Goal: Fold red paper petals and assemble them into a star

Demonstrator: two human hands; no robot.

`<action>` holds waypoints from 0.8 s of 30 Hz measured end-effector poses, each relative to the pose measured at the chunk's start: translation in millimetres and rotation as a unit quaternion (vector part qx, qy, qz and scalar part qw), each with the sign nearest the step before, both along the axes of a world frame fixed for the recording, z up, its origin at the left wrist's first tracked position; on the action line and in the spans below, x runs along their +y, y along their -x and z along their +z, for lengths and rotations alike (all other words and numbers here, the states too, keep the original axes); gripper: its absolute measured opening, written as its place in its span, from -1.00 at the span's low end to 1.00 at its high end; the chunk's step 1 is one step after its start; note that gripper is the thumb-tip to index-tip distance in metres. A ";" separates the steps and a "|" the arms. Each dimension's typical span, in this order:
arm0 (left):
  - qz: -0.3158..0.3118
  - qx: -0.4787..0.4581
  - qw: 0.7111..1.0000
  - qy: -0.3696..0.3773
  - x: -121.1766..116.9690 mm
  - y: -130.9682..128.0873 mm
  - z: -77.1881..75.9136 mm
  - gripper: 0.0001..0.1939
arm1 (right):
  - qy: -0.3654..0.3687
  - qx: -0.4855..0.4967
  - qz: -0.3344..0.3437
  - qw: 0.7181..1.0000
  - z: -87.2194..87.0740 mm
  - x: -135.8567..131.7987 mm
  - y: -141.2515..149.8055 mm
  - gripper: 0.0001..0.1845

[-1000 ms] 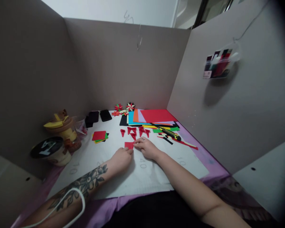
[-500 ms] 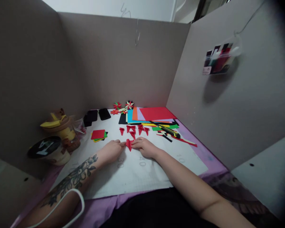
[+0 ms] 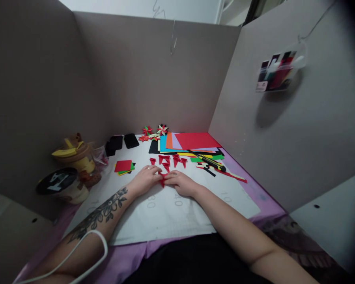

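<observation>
My left hand (image 3: 146,178) and my right hand (image 3: 182,183) meet over a small folded red paper piece (image 3: 162,181) on the white mat (image 3: 165,213). The fingertips of both hands press and pinch it; most of the piece is hidden under them. Just beyond my fingers lie several folded red paper points (image 3: 168,160) in a loose row. A small stack of paper squares, red on top (image 3: 123,166), sits to the left of my left hand.
A pile of coloured paper sheets (image 3: 192,142) lies at the back, with a yellow utility knife (image 3: 210,162) and paper strips beside it. Finished paper stars (image 3: 154,132), two black phones (image 3: 124,141), and cups (image 3: 68,173) stand at the back left. Cardboard walls enclose the desk.
The red piece went from a flat square to a narrower folded shape. My left hand moved forward and right onto it; my right hand stayed at it.
</observation>
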State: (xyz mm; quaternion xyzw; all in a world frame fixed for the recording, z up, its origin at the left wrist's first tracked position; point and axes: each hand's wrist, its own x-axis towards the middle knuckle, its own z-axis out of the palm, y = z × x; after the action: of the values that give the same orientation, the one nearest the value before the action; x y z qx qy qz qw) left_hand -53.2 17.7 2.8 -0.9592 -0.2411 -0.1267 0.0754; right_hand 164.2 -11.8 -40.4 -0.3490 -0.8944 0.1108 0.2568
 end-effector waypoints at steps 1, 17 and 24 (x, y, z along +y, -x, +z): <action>-0.019 0.003 1.000 0.011 1.5 0.7 -0.2 -0.82 | -0.004 0.005 0.003 1.000 0.3 -0.1 0.8 -0.56; -0.017 -0.069 0.977 0.202 8.3 7.3 -3.7 -0.78 | -0.029 -0.002 0.058 0.998 -1.8 -1.7 4.6 -0.71; 0.018 -0.107 0.956 0.271 22.7 -1.9 -13.7 -0.76 | -0.021 0.005 0.052 0.998 0.7 -3.4 5.8 -0.74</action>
State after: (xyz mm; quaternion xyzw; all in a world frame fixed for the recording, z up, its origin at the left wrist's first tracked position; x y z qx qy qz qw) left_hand -51.2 40.5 -11.0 -0.9200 -0.2899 -0.1574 -0.2117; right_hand 158.4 -15.2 -39.7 -0.2956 -0.9122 0.1072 0.2627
